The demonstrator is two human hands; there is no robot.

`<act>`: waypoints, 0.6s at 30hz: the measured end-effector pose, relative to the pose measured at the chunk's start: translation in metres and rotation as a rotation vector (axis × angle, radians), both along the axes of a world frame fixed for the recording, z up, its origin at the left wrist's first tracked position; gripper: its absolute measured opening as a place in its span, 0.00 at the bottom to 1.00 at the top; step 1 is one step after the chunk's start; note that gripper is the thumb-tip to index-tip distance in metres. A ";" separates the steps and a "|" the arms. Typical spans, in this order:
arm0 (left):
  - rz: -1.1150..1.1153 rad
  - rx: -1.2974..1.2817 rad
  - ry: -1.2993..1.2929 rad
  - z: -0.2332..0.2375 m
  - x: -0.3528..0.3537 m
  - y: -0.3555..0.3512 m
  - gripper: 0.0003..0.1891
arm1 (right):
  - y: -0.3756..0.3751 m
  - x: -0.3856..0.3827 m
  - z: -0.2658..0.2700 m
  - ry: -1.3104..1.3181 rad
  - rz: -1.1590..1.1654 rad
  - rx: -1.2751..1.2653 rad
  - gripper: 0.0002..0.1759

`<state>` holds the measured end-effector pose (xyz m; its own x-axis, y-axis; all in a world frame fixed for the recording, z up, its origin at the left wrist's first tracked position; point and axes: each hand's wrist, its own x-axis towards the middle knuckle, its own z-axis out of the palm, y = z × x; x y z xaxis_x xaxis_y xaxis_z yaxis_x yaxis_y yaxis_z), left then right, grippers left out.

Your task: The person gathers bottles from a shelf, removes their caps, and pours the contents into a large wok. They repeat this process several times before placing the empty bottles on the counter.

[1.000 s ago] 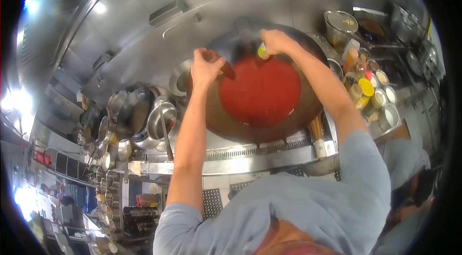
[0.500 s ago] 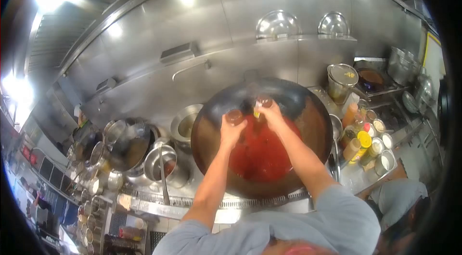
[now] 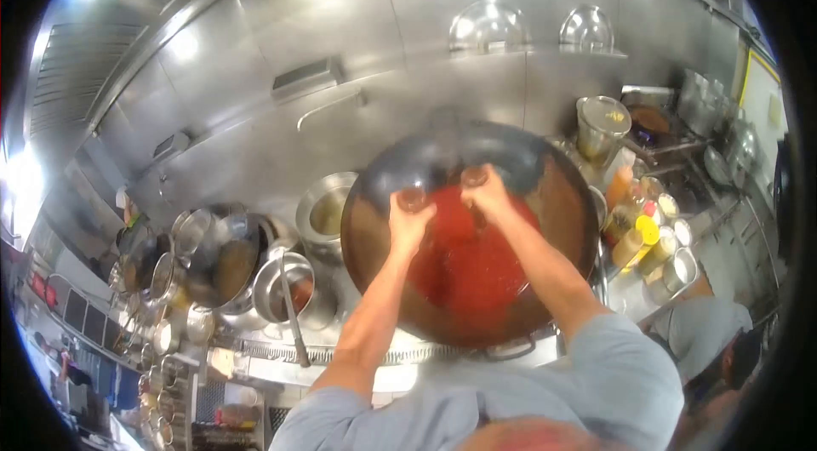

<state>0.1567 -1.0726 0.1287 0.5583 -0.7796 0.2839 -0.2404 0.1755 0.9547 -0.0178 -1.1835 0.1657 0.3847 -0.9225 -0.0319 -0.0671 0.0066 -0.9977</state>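
Observation:
A very large wok holds a pool of bright red sauce. Over its far half, my left hand is closed around a reddish-brown bottle, whose round end faces up. To the right of it, my right hand grips a second bottle of similar colour, also with its round end up. Both bottles appear upended above the sauce. Their lower ends are hidden by my hands or blurred, so whether liquid runs out cannot be made out.
Left of the wok stand a metal pot and a steel pot with a ladle across it. Sauce bottles and tubs, one yellow-capped, crowd the right counter. A co-worker's grey sleeve is at lower right.
The view has shifted slightly. My right hand has moved a little to the right, away from my left, and its bottle's yellow label no longer shows. Both hands keep their bottles.

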 end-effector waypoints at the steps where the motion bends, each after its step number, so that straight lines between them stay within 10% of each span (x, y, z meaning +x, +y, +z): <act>1: -0.018 -0.122 0.052 0.011 -0.002 0.012 0.35 | -0.011 0.001 -0.021 -0.299 0.052 -0.152 0.32; 4: 0.069 -0.418 0.181 0.025 -0.010 0.013 0.28 | -0.008 0.015 -0.033 -0.558 -0.157 -0.464 0.32; 6: -0.027 -0.061 0.210 0.032 -0.008 0.009 0.33 | -0.013 0.000 -0.027 -0.073 0.000 0.014 0.34; 8: -0.043 -0.317 0.345 0.037 -0.016 0.018 0.28 | -0.015 0.003 -0.035 -0.353 -0.069 -0.457 0.34; 10: 0.088 -0.435 0.185 0.028 -0.018 0.004 0.28 | -0.006 0.020 -0.033 -0.770 -0.159 -0.345 0.34; 12: -0.040 -0.053 0.026 -0.004 0.008 -0.024 0.32 | -0.023 0.008 -0.045 -0.104 -0.053 -0.058 0.32; 16: 0.004 -0.413 0.224 0.023 -0.016 -0.016 0.26 | -0.009 0.017 -0.025 -0.620 -0.221 -0.472 0.28; 18: -0.016 -0.017 0.093 0.010 -0.001 -0.030 0.31 | -0.018 0.009 -0.031 -0.219 -0.050 -0.219 0.29</act>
<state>0.1556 -1.1030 0.1390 0.5702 -0.7842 0.2448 -0.1475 0.1954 0.9696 -0.0084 -1.2011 0.1349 0.3142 -0.9164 0.2478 0.1446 -0.2118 -0.9666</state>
